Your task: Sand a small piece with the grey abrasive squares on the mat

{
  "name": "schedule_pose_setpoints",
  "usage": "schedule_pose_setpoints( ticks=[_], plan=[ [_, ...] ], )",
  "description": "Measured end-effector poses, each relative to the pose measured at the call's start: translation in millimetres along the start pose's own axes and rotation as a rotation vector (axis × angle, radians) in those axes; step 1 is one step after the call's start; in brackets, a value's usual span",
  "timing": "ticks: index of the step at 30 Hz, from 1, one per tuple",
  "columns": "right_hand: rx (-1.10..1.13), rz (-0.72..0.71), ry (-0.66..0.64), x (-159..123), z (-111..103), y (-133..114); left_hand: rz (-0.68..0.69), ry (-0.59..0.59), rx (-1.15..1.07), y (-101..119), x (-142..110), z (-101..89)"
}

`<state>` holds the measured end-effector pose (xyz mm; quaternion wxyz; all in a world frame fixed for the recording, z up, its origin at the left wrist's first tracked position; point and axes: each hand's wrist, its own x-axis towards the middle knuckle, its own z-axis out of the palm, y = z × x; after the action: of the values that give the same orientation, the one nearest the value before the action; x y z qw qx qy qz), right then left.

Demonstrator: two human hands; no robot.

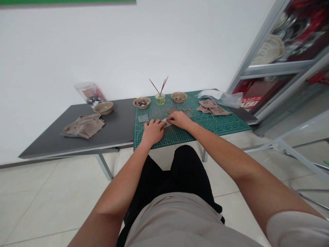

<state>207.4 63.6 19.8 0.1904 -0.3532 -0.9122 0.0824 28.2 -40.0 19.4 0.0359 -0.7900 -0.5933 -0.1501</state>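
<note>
Both my hands rest on a green cutting mat [218,125] on a grey table [77,133]. My left hand [153,132] is curled, knuckles up, pressing on a small pale piece [166,122] that shows between the hands. My right hand [180,120] is closed in a pinch on the same piece from the right. What the piece is I cannot make out. Small grey squares lie close by: one [143,118] left of my left hand, two [187,113] just beyond my right hand.
At the mat's far edge stand a bowl of dark beads [141,102], a glass jar with sticks [160,98] and another bowl [179,97]. Tan cloths [212,107] [84,125], a third bowl [103,107], plastic bags [89,92]. A metal shelf [282,61] stands right.
</note>
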Motion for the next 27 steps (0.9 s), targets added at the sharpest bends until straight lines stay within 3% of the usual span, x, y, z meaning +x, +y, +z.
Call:
schedule_pose_setpoints(
  ticks=[4, 11, 14, 19, 22, 27],
  plan=[
    [-0.067, 0.03, 0.004, 4, 3, -11, -0.054, 0.025, 0.024, 2, 0, -1.1],
    [0.016, -0.068, -0.007, -16, -1, -10, -0.082, 0.042, -0.035, 0, 2, 1.5],
    [0.042, 0.008, 0.018, -6, 2, -10, -0.08, 0.056, -0.09, -4, 4, 3.9],
    [0.422, 0.171, 0.129, 12, 9, -23, -0.154, 0.147, -0.321, -17, 11, 6.8],
    [0.609, 0.09, 0.163, 12, 12, -35, -0.188, 0.172, -0.472, -27, 13, 6.1],
    [0.591, 0.036, 0.155, 7, 18, -41, -0.274, 0.212, -0.652, -36, 9, 4.7]
  ],
)
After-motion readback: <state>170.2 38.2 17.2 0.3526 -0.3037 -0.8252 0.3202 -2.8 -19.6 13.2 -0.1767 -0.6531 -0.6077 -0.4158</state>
